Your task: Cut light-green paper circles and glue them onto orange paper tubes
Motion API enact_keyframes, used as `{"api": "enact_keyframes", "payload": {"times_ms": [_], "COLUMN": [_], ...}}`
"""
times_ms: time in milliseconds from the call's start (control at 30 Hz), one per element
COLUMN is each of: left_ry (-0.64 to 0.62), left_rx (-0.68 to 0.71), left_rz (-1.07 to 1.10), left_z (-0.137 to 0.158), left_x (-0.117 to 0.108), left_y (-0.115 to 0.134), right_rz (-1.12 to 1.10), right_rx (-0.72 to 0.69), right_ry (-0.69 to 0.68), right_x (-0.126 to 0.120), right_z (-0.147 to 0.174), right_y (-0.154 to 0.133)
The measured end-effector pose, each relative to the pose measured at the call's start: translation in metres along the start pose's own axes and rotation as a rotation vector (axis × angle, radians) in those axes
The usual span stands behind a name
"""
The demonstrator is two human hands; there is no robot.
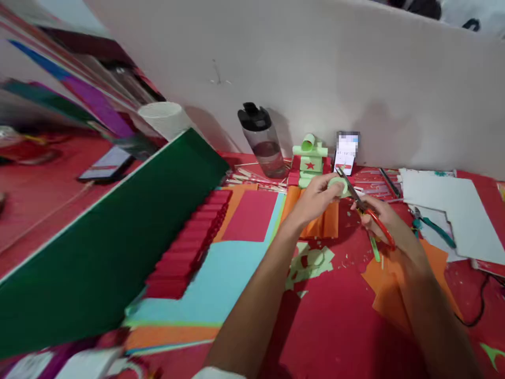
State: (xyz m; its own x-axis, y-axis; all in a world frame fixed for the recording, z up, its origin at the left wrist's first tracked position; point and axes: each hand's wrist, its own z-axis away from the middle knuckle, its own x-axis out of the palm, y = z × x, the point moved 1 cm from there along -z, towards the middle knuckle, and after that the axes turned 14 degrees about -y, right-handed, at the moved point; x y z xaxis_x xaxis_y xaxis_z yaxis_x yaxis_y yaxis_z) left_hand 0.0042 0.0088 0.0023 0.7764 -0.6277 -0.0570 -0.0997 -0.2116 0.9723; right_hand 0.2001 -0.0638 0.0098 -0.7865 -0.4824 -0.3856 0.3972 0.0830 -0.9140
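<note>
My left hand (316,199) is closed on a small light green paper piece (339,185) with a rounded edge. My right hand (390,221) grips scissors (382,227) with red handles; their dark blades reach up and left to the paper. A green strip-like object (374,247) shows below the right hand; whether it is held cannot be made out. Just beyond the left hand stands a light green paper model (311,164) with a red star on its front. Light green paper scraps (311,263) lie on the red tabletop (327,321) nearer me.
A dark-lidded bottle (262,142) and a phone (344,155) stand along the white partition. To the left are a green board (118,247), red rolled paper (185,252) and coloured sheets (221,279). Teal-handled pliers (436,231) and white sheets (453,200) lie right, near orange paper (382,284).
</note>
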Motion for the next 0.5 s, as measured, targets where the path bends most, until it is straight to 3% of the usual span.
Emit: {"api": "enact_keyframes", "payload": {"times_ms": [367, 500], "left_ry": [-0.046, -0.081], "left_rx": [-0.02, -0.052], "left_rz": [-0.028, -0.224], "left_z": [0.003, 0.006], "left_x": [-0.007, -0.018], "left_y": [0.0, -0.002], "right_rz": [-0.183, -0.209], "right_rx": [0.028, 0.023], "right_ry": [-0.023, 0.008], "right_x": [0.004, 0.004], "right_z": [-0.001, 0.0], "right_y": [0.002, 0.0]}}
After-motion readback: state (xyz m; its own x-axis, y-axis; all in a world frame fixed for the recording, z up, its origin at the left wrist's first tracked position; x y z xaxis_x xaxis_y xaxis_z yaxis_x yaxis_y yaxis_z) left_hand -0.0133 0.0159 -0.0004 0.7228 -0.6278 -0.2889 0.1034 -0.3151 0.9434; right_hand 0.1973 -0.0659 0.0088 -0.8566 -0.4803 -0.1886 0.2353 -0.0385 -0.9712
